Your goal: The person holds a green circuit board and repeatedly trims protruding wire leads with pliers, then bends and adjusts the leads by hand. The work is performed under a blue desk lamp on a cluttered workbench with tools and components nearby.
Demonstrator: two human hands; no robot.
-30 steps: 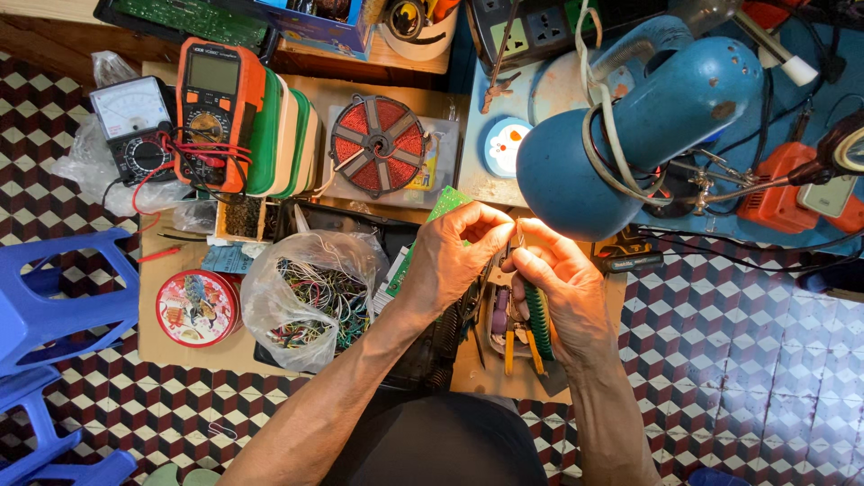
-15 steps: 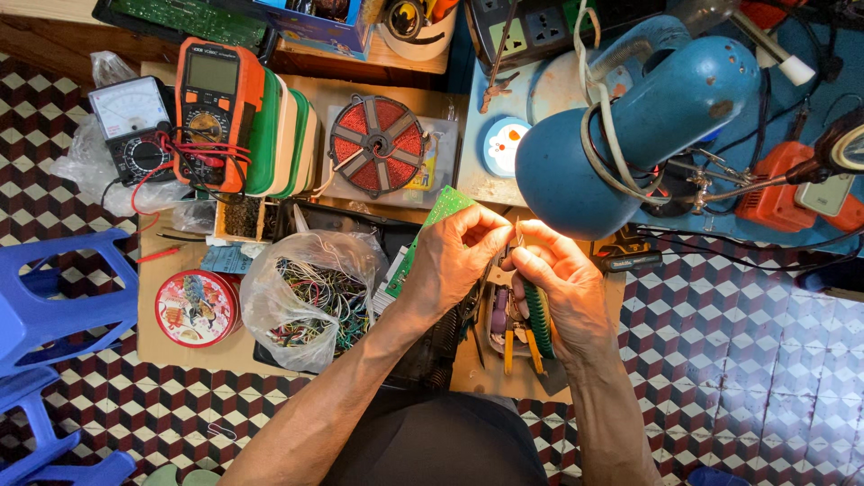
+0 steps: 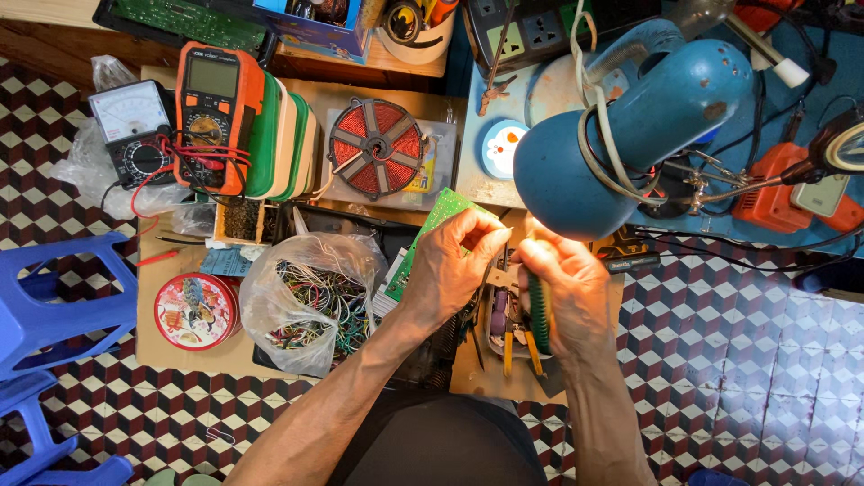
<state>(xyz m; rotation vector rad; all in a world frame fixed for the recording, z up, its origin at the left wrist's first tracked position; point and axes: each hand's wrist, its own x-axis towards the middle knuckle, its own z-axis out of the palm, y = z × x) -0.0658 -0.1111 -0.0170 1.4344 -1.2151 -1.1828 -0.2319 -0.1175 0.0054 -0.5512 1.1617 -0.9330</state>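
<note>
Our left hand (image 3: 454, 261) pinches the green board (image 3: 430, 236) — its long axis running up-right over the counter (image 3: 180, 346) — while our right hand (image 3: 565, 283), just beside it, closes on a green-handled tool (image 3: 540, 313).

The scene is bright and evenly lit, colours saturated. The blue lamp (image 3: 630, 126) throws a warm pool onto the hands just below its shade, and the knuckles gleam. Shadows are soft and short. Focus is sharp mid-frame; the tiled floor (image 3: 765, 360) bends slightly toward the edges.
</note>
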